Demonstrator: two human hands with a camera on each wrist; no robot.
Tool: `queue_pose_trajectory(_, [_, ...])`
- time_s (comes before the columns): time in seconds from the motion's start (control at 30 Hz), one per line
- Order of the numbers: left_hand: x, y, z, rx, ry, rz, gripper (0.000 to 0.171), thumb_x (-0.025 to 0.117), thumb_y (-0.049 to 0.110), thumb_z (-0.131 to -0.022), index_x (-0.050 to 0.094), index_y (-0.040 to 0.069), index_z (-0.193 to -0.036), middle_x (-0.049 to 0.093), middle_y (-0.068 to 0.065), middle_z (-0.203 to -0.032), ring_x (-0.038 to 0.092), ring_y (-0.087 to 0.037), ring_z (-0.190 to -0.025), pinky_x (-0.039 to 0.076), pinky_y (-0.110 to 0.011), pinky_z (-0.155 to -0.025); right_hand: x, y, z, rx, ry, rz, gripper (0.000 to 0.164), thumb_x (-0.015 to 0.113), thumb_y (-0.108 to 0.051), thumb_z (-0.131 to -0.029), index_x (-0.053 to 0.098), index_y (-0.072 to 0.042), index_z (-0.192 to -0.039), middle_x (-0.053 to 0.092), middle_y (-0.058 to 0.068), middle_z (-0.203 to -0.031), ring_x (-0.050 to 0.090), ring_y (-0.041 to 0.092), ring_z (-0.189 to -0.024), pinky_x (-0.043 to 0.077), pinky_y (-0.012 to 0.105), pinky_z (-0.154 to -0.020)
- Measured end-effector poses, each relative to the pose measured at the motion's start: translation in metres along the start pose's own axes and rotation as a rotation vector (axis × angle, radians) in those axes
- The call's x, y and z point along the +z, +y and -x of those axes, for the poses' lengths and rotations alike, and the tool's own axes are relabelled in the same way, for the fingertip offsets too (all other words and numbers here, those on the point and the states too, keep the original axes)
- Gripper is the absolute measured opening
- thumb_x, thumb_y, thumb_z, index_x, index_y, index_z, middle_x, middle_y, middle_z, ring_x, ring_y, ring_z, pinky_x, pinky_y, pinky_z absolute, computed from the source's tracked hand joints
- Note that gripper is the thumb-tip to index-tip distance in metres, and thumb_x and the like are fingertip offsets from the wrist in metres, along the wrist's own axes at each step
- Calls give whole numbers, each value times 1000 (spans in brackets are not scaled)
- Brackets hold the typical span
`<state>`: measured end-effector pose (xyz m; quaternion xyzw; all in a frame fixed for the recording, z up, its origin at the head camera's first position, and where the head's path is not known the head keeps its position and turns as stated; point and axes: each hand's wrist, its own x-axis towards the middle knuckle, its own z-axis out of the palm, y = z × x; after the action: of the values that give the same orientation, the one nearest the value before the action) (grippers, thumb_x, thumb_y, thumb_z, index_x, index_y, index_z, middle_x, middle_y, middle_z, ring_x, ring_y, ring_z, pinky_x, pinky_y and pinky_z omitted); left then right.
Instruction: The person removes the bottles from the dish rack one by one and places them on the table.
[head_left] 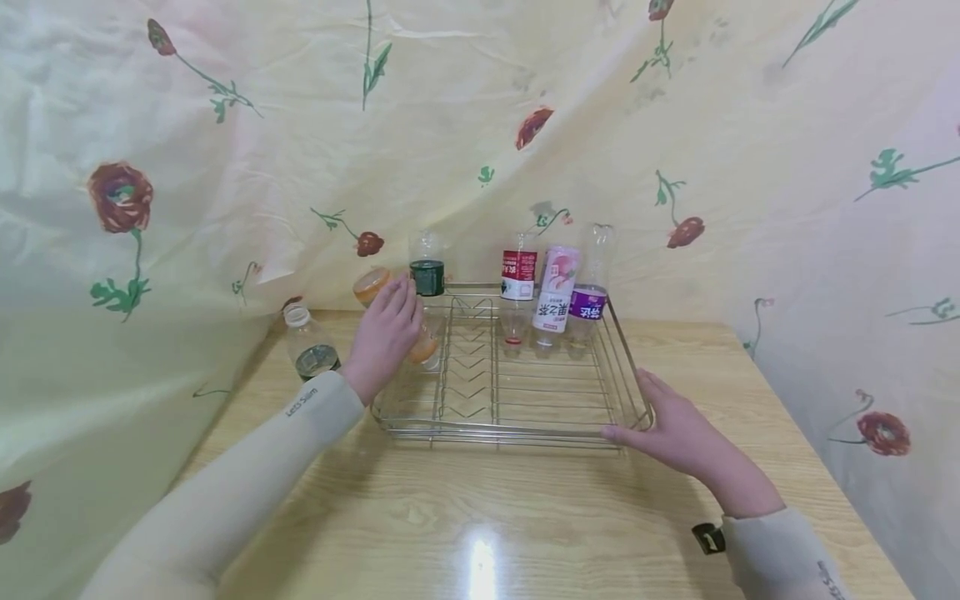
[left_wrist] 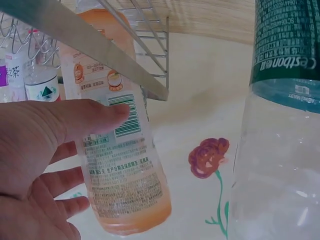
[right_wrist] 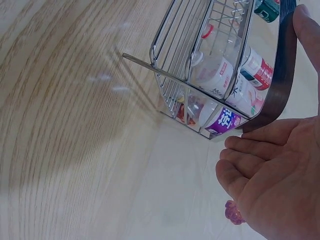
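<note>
My left hand grips a plastic bottle with orange ends, thumb across its printed label. That bottle leans upside down at the left end of the wire rack, its neck end among the wires. Around the rack's near right corner, my right hand rests with thumb and fingers spread, touching the metal rim. Behind the left hand stands an upturned bottle with a green label.
In the rack's right half stand upturned bottles: one red-labelled, one pink and white, one purple-labelled. Left of the rack, an upright clear bottle stands on the wooden table. Flowered cloth hangs behind.
</note>
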<state>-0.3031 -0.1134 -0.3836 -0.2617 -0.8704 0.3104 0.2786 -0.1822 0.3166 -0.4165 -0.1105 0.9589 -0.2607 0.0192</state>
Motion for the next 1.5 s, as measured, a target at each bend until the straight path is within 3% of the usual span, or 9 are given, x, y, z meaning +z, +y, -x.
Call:
queue_pose_trajectory(0.2, [1,-1,-1,4,-40,12,51,72,2,-92,57,-3,-140,48,-25,-148,35,-39,-142,10,-49,-122,1,1,-1,-7,7,8,123,74,-66,-82,15,13,-156,17,37,-158,24,59,-140,26,70,-109])
queue_pose_trajectory(0.47, [6,-3,-4,7,-81,28,48,69,2,-94,57,2,-141,48,-22,-149,36,-38,-142,5,-49,-122,1,-1,0,-3,7,0,124,74,-67,-81,16,13,-155,18,37,-158,24,58,-140,27,69,-110])
queue_pose_trajectory(0.6, [9,-4,-5,3,-77,37,47,68,2,-95,58,1,-140,51,-22,-145,39,-38,-139,6,-50,-122,1,0,0,-3,5,-1,124,74,-67,-81,15,13,-156,17,37,-159,23,58,-140,26,69,-110])
queue_pose_trajectory(0.93, [5,-6,-5,-9,-87,84,53,76,2,-85,58,-1,-134,58,-22,-136,44,-39,-132,4,-50,-122,2,1,0,-2,-2,-9,125,75,-66,-82,12,11,-157,15,37,-159,22,58,-141,25,70,-110])
queue_pose_trajectory(1.13, [-3,-11,-2,-47,-74,131,49,76,-2,-84,61,-1,-131,58,-25,-134,42,-41,-134,9,-50,-122,1,-1,0,0,-3,-17,125,75,-66,-82,12,11,-157,14,36,-160,21,58,-141,25,70,-110])
queue_pose_trajectory(1.33, [-7,-18,0,-80,-88,174,52,77,-4,-84,60,2,-133,58,-23,-133,42,-40,-135,0,-49,-121,0,0,0,4,1,-8,126,74,-68,-80,13,11,-157,16,36,-160,22,58,-141,25,70,-110])
queue_pose_trajectory(1.5, [-13,-23,3,-125,-102,219,58,81,-3,-79,58,0,-133,58,-24,-134,41,-42,-135,1,-49,-122,0,0,0,4,-2,-11,126,74,-69,-80,13,11,-157,15,36,-160,21,58,-141,25,70,-110])
